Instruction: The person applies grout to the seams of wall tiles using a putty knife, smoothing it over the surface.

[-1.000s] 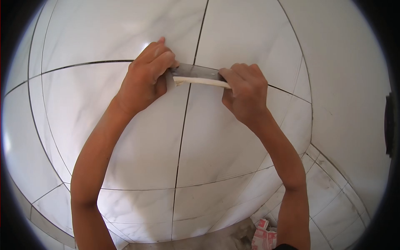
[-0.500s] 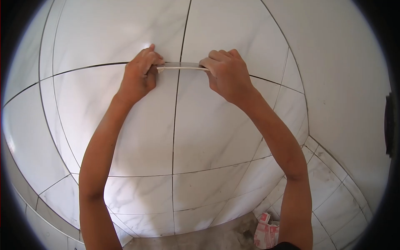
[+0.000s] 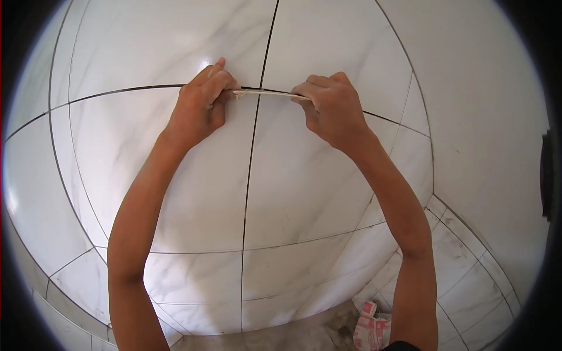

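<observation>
A thin, flat strip with a pale edge [image 3: 269, 92] spans between my two hands, held nearly level against the tiled wall [image 3: 193, 193]. It crosses the dark vertical joint close to where that meets the horizontal one. My left hand [image 3: 203, 99] pinches its left end, where a bit of cream-coloured paste clings; one finger points upward. At the other end, my right hand [image 3: 333, 108] is closed with fingers over the top and the thumb below. The strip is seen almost edge-on, so its exact kind does not show. Whitish residue marks the fingers.
Large white marbled tiles with dark joints cover the wall. A plain white wall [image 3: 480, 105] rises on the right, above a tiled section [image 3: 468, 263]. On the grey floor [image 3: 281, 339] lies a crumpled red-and-white bag [image 3: 372, 330], and a dark object [image 3: 547, 175] sits at the right edge.
Both hands have shifted slightly right with the strip. The strip has tilted, so its grey face, visible before, now hardly shows.
</observation>
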Motion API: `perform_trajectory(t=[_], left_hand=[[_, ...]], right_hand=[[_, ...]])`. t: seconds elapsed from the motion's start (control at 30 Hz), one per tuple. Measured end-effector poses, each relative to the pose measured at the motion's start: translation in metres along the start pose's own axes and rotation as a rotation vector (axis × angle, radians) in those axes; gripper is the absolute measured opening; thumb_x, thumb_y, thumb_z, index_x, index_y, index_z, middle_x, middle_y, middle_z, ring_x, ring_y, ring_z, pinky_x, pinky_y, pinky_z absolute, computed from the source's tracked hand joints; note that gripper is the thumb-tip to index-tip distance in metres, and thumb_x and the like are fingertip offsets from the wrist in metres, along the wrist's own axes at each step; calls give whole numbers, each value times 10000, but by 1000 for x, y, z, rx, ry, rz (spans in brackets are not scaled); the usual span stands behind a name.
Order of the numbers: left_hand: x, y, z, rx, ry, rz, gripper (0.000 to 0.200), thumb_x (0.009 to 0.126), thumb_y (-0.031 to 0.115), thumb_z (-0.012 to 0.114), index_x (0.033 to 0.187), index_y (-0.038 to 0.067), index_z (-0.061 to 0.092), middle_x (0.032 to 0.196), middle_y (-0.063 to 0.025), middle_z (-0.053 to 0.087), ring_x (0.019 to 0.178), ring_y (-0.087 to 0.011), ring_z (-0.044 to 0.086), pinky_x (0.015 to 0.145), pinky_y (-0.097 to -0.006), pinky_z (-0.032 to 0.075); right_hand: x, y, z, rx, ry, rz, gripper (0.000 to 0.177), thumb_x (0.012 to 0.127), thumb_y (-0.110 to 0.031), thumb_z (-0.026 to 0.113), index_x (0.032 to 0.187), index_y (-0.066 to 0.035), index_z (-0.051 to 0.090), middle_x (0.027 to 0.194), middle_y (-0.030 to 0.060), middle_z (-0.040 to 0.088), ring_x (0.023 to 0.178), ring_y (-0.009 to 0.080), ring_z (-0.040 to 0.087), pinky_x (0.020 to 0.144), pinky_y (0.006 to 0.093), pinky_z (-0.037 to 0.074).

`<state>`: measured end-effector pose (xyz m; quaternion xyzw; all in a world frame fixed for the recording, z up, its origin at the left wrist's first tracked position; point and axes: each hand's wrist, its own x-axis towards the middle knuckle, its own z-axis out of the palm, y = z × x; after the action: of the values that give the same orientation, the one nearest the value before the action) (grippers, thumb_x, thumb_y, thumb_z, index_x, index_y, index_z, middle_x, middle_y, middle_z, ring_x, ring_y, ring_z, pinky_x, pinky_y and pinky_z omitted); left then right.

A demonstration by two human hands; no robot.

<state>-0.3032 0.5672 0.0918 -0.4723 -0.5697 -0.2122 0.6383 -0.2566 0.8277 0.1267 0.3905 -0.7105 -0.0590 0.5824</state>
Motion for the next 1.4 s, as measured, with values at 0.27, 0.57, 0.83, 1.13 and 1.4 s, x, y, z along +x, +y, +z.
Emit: perform_trajectory(t=[0.27,0.57,0.83,1.13,1.4], left_hand=[[-2,2,5,63,44,36,373,657,-252,439,895,17,539,796,-89,545,742,-277,544,1131,-469,436],[-6,-1,0,72,-23,152,394,679,-246,536,944,41,587,898,-78,583,886,-253,621,1136,-520,408],[-6,2,2,140,-6,158,402,702,-251,556,972,43,597,852,-75,577,899,-257,628,1125,-564,410],[-3,4,4,94,8,57,380,637,-244,466,905,11,549,782,-97,528,747,-266,571,1139,-493,422],[1,7,-2,25,105,7,339,711,-232,429,926,8,535,816,-124,561,713,-290,570,1086,-440,485]], right_hand=[[-15,-7,22,-74,136,-51,228,704,69,698,886,-67,707,736,18,624,635,201,540,711,314,370],[-29,0,29,-28,247,-40,328,650,81,700,938,-75,716,772,5,608,736,196,576,737,334,381],[-30,-3,34,-3,310,-13,423,590,101,653,979,-55,708,780,10,613,736,201,568,720,339,379],[-12,2,22,89,163,-37,284,636,65,663,900,-33,695,759,60,619,669,243,554,691,333,379],[17,2,-2,-46,-49,-42,153,697,6,678,819,-87,690,754,55,622,698,255,582,685,365,376]])
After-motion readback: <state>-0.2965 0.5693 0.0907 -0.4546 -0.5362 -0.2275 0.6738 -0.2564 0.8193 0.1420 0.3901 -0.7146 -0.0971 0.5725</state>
